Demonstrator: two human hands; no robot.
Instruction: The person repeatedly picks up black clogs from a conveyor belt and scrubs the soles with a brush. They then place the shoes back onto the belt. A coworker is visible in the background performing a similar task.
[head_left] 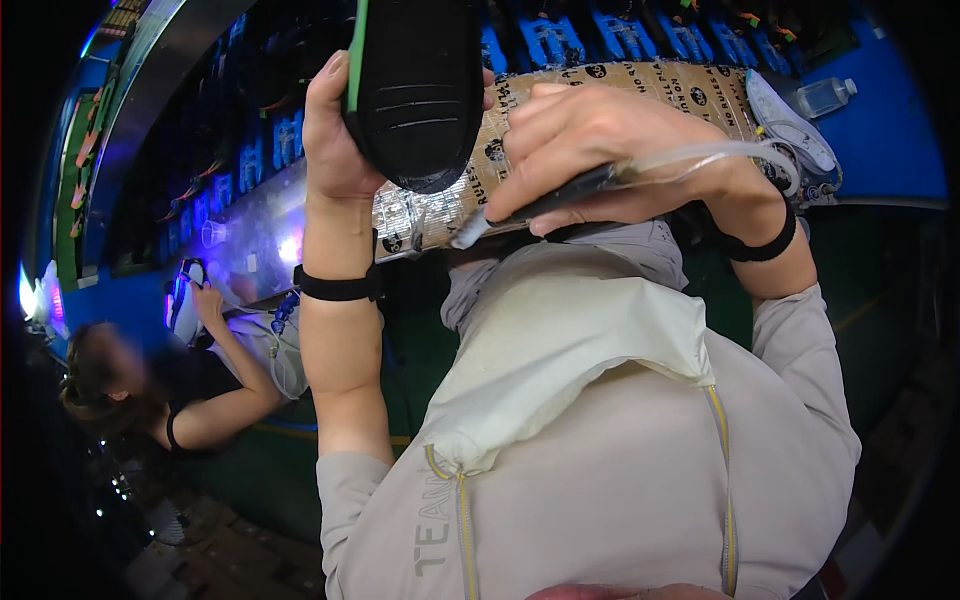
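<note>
My left hand [340, 130] is closed around a black shoe sole [420, 100] with a green edge, held up at the top middle. Its rounded end points down toward me, and part of my grip is hidden behind it. Just to the right, my right hand [610, 140] grips a dark-handled brush [575, 192]. The brush's pale tip [470, 230] points down and left, below the sole and apart from it. From the handle, a clear tube [700, 153] runs right, over my wrist.
Shiny tape with printing covers the work ledge [690, 88] before me. A white shoe [790, 125] and a clear plastic bottle [824, 97] lie at its right. Blue shoe-shaped pieces [550, 40] line the far side. At left, a co-worker [215, 400] handles a shoe near a clear cup [212, 233].
</note>
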